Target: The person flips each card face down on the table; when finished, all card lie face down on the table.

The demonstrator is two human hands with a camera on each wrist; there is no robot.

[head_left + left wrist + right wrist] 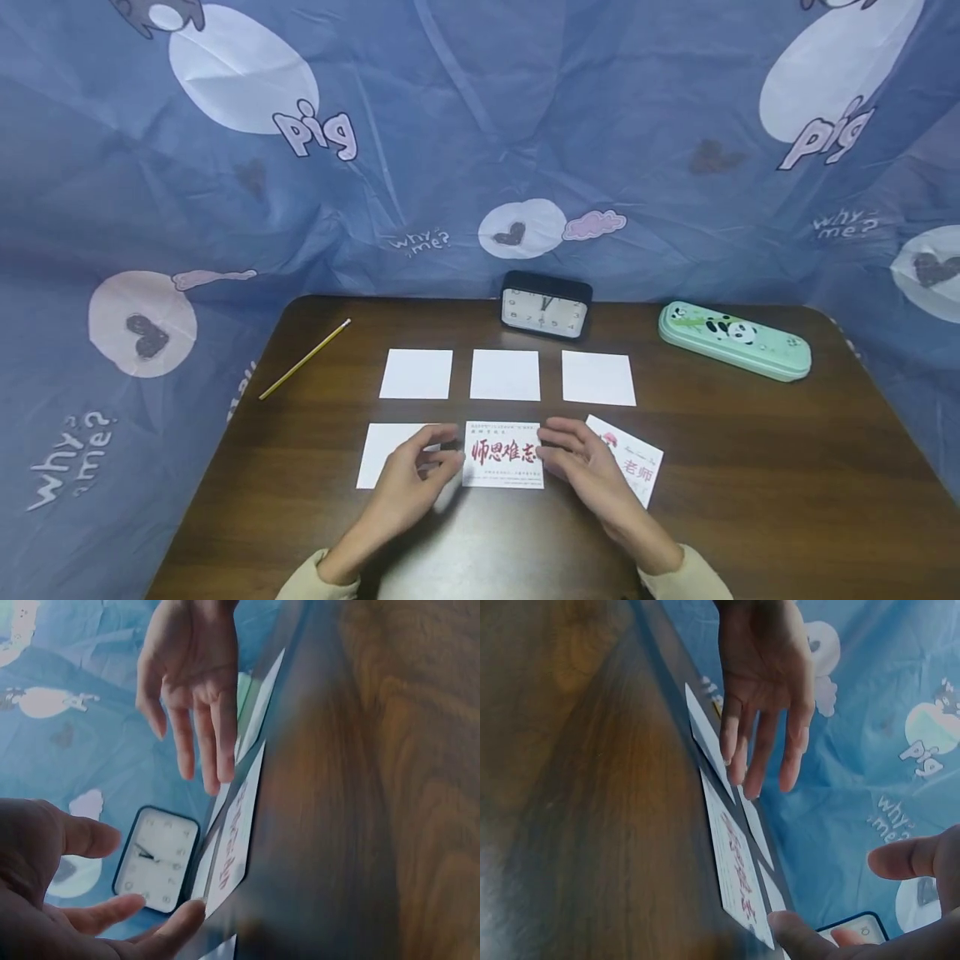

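A white card with red Chinese lettering [501, 473] lies flat in the front row, between the two hands. By its left edge is the left hand [417, 473], fingers spread and loosely bent, partly over a blank white card [375, 458]. The right hand [596, 475] is at the right edge, its fingers fairly straight in the left wrist view. Nothing is gripped by either hand; whether fingertips touch the lettered card I cannot tell. Partly under the right hand in the head view, a tilted card with red and pink print [641, 467] shows.
Three blank cards form a back row: left card [416, 374], middle card [505, 375], right card [597, 378]. Behind them stands a black clock [545, 308]. A green panda pencil case [735, 342] lies back right, a yellow pencil [303, 360] back left. Blue cloth [420, 183] hangs behind the table.
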